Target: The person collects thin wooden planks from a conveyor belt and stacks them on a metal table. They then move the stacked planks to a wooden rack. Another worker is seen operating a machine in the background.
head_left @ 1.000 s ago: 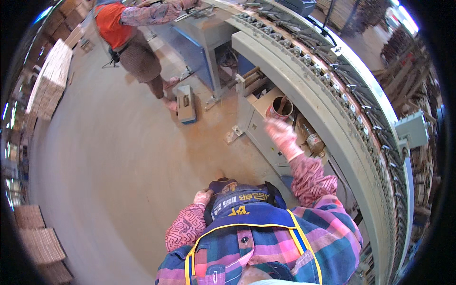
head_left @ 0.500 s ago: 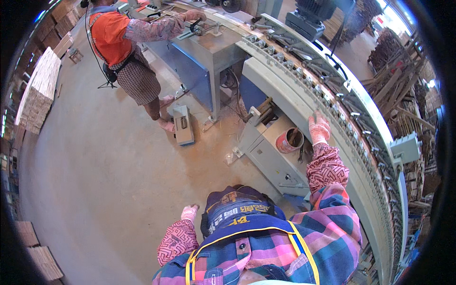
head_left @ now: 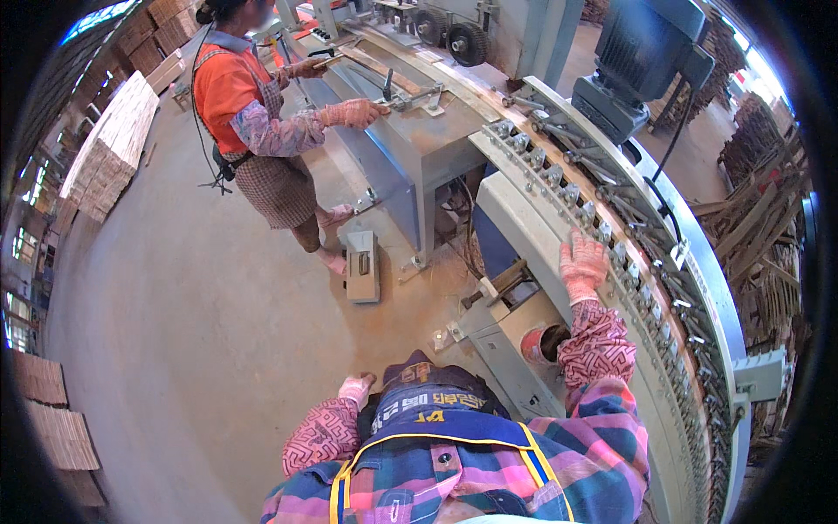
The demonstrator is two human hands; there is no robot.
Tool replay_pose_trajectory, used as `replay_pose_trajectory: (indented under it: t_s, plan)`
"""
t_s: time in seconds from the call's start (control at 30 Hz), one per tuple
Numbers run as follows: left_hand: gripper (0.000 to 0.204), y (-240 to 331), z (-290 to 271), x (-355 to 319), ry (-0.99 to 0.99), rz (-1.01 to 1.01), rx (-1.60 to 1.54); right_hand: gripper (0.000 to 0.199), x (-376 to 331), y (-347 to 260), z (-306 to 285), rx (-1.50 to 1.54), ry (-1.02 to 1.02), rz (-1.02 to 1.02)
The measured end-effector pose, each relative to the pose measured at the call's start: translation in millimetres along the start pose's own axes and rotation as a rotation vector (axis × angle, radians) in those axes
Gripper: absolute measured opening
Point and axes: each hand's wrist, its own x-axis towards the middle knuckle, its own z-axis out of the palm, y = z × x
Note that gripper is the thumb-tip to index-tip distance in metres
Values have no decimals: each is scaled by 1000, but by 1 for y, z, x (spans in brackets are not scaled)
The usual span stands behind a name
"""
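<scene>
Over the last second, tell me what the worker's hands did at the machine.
The right hand rose from beside the round opening on the machine's side up to the roller track, fingers spread on it and holding nothing. The left hand stayed low at the hip. The co-worker remained at the far bench.

Bright, even daylight fills the workshop, w/ strongest glare at approx. 1 o'clock and blue-lit windows at 9–11 o'clock. Shadows on the floor [head_left: 201, 297] are soft. Heavy fisheye bending and black vignette at the rim; centre sharp, edges smeared.
</scene>
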Motion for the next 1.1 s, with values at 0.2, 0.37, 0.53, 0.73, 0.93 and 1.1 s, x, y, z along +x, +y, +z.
replay_pose_trajectory:
  t_s: [0.2, 0.37, 0.53, 0.73, 0.93, 1.1]
  plan:
    - [36, 83, 0, 59, -207, 309, 121, 58, -3, -4, -17, -7, -76, 3]
    - [41, 120, -31, 94, -306, 241, 148, 59, -3, -4, -19, 11, -92, 38]
    - [44, 124, -81, 93, -249, 106, 26, 56, -9, -30, -16, 68, -41, 186]
    - [35, 46, -65, 141, -183, 291, 142, 50, -21, -37, -5, 107, 98, 246]
    - [43, 50, -102, 93, -255, -60, -53, 46, -27, -50, -15, 93, 148, 243]
    - [42, 20, -74, 127, -328, 89, 41, 47, -26, -45, -2, 80, 201, 236]
